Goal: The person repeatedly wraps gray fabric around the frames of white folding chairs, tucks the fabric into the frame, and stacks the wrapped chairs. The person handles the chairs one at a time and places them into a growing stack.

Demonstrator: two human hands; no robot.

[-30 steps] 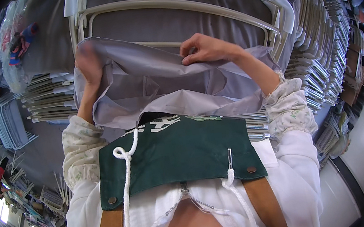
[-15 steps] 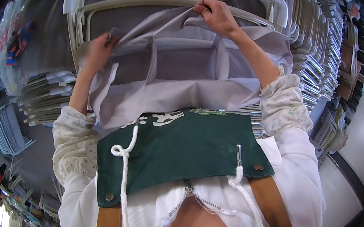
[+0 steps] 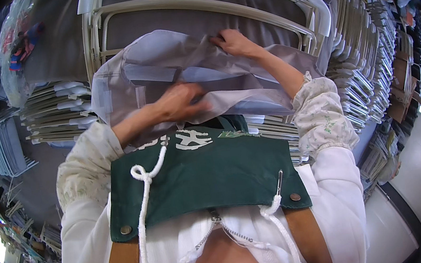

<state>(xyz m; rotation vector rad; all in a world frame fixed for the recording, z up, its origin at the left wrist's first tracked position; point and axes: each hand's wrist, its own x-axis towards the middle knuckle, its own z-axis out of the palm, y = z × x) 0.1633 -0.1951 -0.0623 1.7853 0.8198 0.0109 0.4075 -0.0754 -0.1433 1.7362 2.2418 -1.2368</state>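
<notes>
A pale grey cloth piece (image 3: 170, 67) lies bunched over a grey padded table top in front of me. My right hand (image 3: 233, 42) pinches its upper edge near the top middle. My left hand (image 3: 180, 102) is blurred and lies on the cloth's lower middle, fingers curled into the fabric. A green apron bib (image 3: 200, 175) with a white cord and brown straps covers my chest below the hands.
Cream metal tube frames (image 3: 193, 0) curve over the grey table top behind the cloth. Stacks of folded grey fabric pieces (image 3: 54, 115) stand at the left, and more stacks (image 3: 365, 58) run down the right side. A bundle in clear plastic (image 3: 16, 50) lies far left.
Both hands have come down from the cloth's top edge. My left hand has swept right to the middle of the cloth, which is now more bunched.
</notes>
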